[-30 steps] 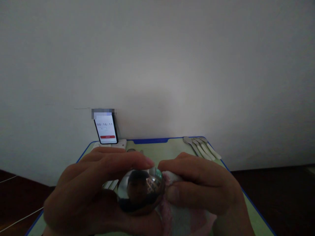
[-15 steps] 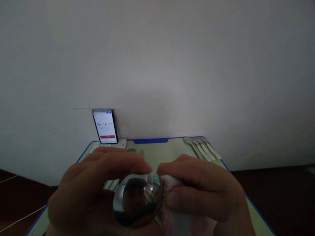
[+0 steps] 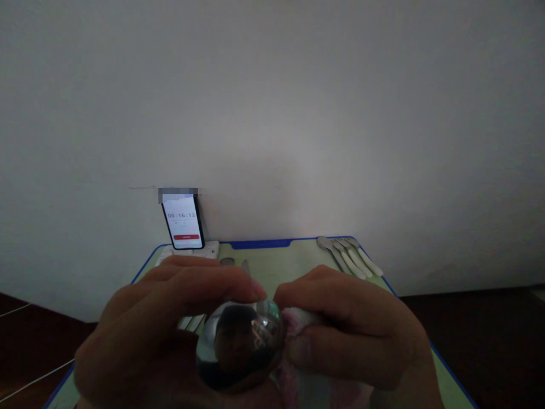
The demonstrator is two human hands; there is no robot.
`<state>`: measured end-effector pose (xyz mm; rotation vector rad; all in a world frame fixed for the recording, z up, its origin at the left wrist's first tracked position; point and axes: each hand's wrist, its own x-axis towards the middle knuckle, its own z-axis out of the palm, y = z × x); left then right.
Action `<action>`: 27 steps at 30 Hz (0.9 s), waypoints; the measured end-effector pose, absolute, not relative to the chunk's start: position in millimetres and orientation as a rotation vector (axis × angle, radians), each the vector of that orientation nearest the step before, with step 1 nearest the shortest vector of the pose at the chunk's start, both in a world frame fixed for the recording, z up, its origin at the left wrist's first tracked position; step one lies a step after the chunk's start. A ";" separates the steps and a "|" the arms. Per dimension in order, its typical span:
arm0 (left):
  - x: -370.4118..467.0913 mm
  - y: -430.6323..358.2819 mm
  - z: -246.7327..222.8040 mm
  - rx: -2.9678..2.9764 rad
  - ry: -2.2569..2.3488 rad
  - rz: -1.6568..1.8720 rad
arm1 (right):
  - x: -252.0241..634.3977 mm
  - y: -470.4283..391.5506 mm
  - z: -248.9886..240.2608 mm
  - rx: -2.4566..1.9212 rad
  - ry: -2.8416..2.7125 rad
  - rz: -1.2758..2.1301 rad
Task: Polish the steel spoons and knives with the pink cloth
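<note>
Close to the camera, my left hand (image 3: 157, 329) is closed round a shiny, rounded metal piece (image 3: 238, 346) that looks like the bowl of a spoon or ladle; its handle is hidden. My right hand (image 3: 357, 329) pinches a pink and white cloth (image 3: 323, 386) against the right side of the metal. The cloth's lower part hangs beneath my right fingers. Both hands are over the pale green table (image 3: 272, 264).
A phone (image 3: 183, 221) showing a timer leans on a white stand (image 3: 212, 249) at the back left. Several spoons and forks (image 3: 351, 258) lie at the back right. More cutlery (image 3: 191, 322) shows partly behind my left hand. A wall (image 3: 272, 113) rises behind.
My left hand has shifted slightly to the left and the metal piece has turned a little. My right hand still holds the cloth against it, moved slightly rightward.
</note>
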<state>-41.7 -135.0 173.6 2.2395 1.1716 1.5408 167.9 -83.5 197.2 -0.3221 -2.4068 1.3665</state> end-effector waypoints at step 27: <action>-36.2 -137.8 172.4 2.222 1.272 1.536 | 168.0 -87.5 191.1 -0.336 -2.372 1.259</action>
